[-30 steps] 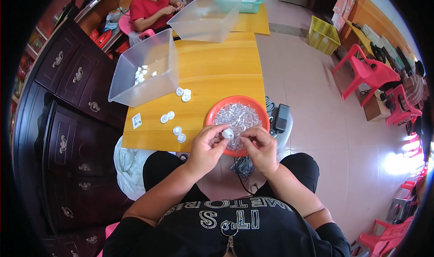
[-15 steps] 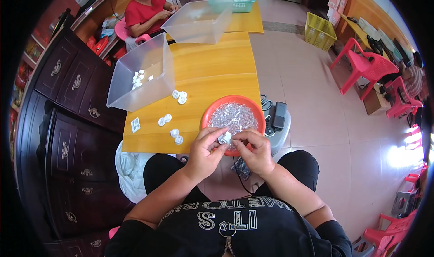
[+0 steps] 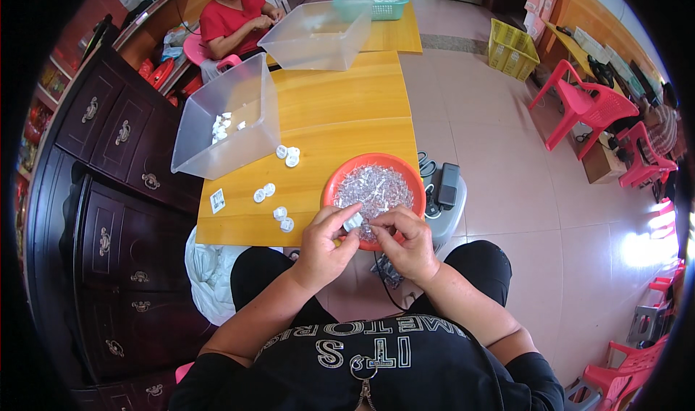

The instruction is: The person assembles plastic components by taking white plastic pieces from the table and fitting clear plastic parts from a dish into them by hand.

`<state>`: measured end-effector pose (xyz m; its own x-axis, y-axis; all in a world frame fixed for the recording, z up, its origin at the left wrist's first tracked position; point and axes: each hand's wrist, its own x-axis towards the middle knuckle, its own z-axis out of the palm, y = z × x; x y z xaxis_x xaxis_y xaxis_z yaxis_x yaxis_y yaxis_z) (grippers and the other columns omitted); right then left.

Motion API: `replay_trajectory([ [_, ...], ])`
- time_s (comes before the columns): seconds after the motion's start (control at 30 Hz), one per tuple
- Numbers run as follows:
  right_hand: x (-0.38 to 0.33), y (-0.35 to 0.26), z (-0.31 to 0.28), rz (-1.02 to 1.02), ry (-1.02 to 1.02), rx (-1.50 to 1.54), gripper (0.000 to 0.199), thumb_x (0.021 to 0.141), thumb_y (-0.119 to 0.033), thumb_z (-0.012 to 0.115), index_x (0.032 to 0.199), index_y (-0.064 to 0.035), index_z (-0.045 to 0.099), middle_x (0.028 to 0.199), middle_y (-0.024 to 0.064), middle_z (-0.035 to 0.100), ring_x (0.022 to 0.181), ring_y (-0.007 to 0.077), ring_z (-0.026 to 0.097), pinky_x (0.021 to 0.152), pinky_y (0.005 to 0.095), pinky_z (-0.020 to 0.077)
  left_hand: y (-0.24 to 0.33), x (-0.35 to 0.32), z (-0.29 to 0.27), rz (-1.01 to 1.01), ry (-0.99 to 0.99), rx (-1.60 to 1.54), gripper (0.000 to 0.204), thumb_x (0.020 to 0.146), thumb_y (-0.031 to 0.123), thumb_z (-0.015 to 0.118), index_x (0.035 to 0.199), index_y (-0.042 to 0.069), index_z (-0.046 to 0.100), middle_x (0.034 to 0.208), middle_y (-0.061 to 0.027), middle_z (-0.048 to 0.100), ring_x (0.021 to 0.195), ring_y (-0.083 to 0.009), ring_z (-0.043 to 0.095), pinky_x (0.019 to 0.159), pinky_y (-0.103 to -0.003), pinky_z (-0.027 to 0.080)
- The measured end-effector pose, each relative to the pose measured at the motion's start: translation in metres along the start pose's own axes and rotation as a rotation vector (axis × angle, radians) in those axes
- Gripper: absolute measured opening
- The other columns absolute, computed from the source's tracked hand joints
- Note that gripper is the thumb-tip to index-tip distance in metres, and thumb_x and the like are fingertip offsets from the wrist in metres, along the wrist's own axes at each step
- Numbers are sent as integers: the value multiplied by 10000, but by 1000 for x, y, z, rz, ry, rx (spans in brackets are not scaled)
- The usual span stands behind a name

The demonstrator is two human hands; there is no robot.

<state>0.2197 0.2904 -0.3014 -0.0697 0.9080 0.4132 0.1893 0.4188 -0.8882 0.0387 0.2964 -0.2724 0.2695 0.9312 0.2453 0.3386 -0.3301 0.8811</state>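
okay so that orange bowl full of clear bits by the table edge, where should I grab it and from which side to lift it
Probably by the orange bowl's rim, at its left and right sides, one hand each. It is round, shallow and heaped with small clear pieces, so two opposite grips should keep it level. The near rim is taken up by the left hand and right hand; the sides stand free above the yellow table.
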Motion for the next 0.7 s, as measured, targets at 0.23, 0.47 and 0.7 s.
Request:
replay_trajectory([
  [0.23, 4, 1, 1, -108, 52, 38, 103, 808, 50, 660, 899, 2, 672, 926, 105, 649, 794, 216, 628, 676, 288, 518, -15, -4, 11, -164, -170, -345, 371, 860, -72, 577, 1216, 4, 503, 1005, -61, 585, 844, -87, 602, 720, -232, 519],
  [0.47, -7, 16, 8, 137, 6, 327, 119, 868, 54, 620, 974, 4, 640, 943, 72, 659, 840, 116, 623, 703, 245, 514, -9, 1, 6, -248, -110, -505, 332, 906, -48, 575, 1226, -13, 493, 1023, -27, 584, 948, -79, 589, 798, -221, 500],
  [0.7, -9, 14, 11, 271, 11, 454, 72, 897, 24, 620, 966, 9, 636, 869, 14, 648, 780, 62, 595, 692, 218, 496, -8, -1, 3, -268, -48, -477, 315, 959, 19, 555, 1269, -36, 540, 1115, -67, 618, 978, -91, 582, 847, -223, 486],
])
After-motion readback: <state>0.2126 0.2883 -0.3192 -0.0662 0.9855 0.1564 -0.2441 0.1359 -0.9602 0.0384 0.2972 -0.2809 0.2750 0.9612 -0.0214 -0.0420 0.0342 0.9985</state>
